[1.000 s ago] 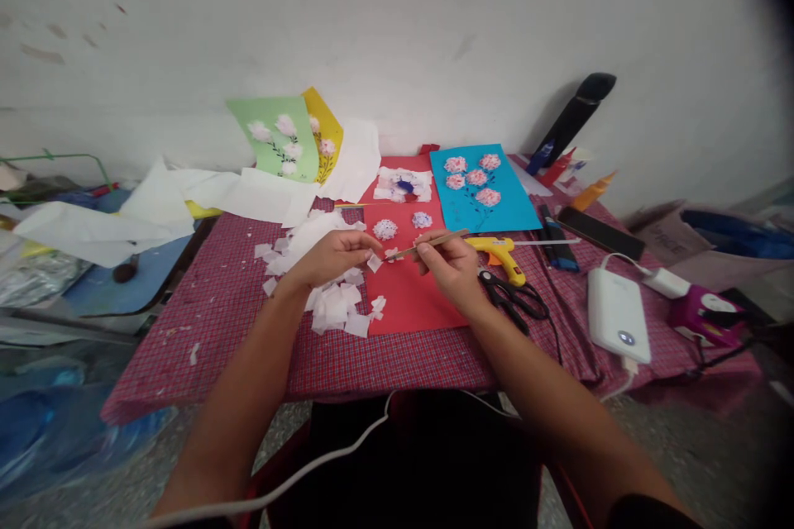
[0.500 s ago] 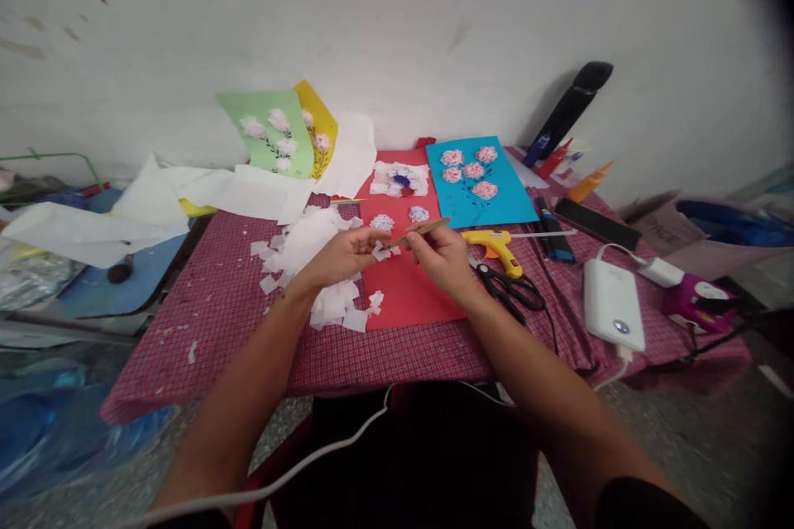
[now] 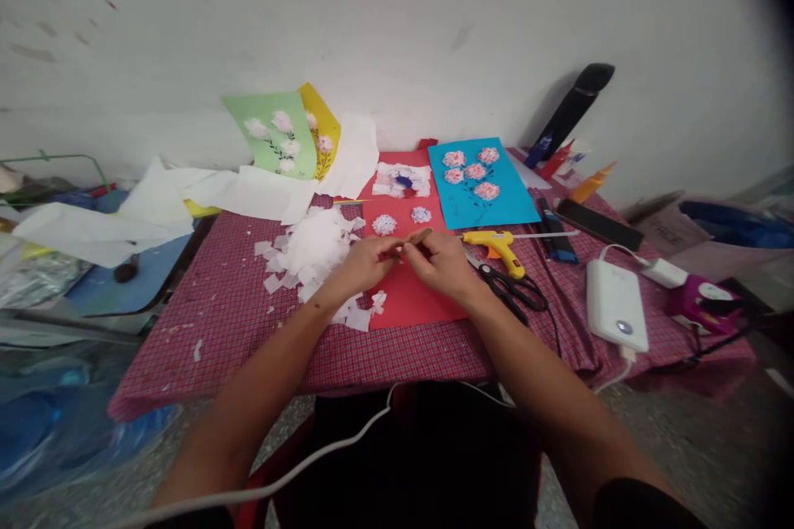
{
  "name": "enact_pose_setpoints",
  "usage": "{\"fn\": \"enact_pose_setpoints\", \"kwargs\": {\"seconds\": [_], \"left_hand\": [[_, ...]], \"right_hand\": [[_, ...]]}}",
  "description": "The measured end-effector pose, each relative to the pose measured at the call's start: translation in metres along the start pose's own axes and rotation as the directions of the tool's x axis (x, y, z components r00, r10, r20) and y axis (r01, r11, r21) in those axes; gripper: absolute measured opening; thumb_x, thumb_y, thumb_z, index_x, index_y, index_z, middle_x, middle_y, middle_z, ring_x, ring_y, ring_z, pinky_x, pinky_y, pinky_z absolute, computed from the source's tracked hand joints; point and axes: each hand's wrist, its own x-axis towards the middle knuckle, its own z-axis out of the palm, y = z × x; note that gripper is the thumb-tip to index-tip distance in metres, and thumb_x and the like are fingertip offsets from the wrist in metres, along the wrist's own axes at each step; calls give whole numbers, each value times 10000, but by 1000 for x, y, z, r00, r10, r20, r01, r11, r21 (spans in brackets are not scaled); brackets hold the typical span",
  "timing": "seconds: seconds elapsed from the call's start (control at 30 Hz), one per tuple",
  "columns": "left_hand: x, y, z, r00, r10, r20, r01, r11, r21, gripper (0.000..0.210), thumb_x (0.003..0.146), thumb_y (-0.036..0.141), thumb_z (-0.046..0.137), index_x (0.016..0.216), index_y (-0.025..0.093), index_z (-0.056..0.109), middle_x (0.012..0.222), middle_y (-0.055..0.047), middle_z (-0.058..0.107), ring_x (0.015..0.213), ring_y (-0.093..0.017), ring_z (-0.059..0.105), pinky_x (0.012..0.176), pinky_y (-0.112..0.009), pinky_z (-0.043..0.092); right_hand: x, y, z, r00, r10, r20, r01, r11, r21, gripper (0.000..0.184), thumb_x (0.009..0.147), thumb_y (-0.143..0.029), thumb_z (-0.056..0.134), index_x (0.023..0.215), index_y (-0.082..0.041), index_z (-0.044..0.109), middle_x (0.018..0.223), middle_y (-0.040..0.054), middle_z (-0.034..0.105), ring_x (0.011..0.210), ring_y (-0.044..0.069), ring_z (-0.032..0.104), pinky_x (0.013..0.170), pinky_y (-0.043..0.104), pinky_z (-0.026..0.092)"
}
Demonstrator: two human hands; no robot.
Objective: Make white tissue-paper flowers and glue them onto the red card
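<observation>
Over the red paper sheet (image 3: pixel 422 289), my two hands meet at the fingertips. My right hand (image 3: pixel 442 263) is closed round a thin brown wooden stick (image 3: pixel 422 235), whose upper end shows above the fingers. My left hand (image 3: pixel 367 263) is pinched; the small piece of white paper seen there earlier is now hidden among the fingers. Just beyond them on the red sheet lie a speckled white paper flower (image 3: pixel 385 225) and a bluish paper flower (image 3: pixel 421 215). A heap of white paper squares (image 3: pixel 313 244) spreads beside my left hand.
Right of my hands lie a yellow glue gun (image 3: pixel 496 244), black scissors (image 3: pixel 512 288) and a white power bank (image 3: pixel 615 304). At the back are a blue flower card (image 3: pixel 514 190), a green card (image 3: pixel 248 111) and a stained tissue (image 3: pixel 388 178). White paper strips (image 3: pixel 266 188) stretch leftward.
My fingertips have come together, hiding the small white paper that showed at my left fingers. The wooden stick has tilted and mostly gone behind my right fingers.
</observation>
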Motion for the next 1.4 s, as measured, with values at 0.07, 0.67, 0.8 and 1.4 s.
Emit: {"fn": "enact_pose_setpoints", "kwargs": {"seconds": [0.07,0.67,0.8,1.4], "left_hand": [[3,-1,2,1000,10,5,-10,998,67,380,887,109,591,1186,247,781,1100,-40,811,1035,-221,711,986,-381,537],[2,-17,-18,994,-95,-58,96,995,23,644,820,7,515,1404,222,683,1149,-41,825,1053,-190,759,1000,-362,569],[2,-11,-20,989,-118,-94,122,992,40,591,836,16,520,1361,210,709,1089,-45,829,970,-184,755,948,-354,575],[0,-21,-13,992,69,106,-106,910,401,211,877,167,633,993,201,807,922,-76,737,947,-253,682,875,-394,543]], "right_hand": [[0,2,1,1000,-9,17,10,999,-53,161,980,-265,579,860,-229,682,862,72,784,751,208,709,706,334,511],[1,15,8,998,19,64,-12,994,-107,133,975,-217,606,907,-232,720,879,53,798,756,203,719,705,312,490],[1,14,10,998,24,60,-18,996,-91,130,975,-211,608,890,-233,704,874,47,795,755,196,724,703,305,492],[6,10,10,996,72,53,-65,989,-130,191,996,-266,577,838,-228,676,787,47,753,699,198,687,658,307,456]]}}
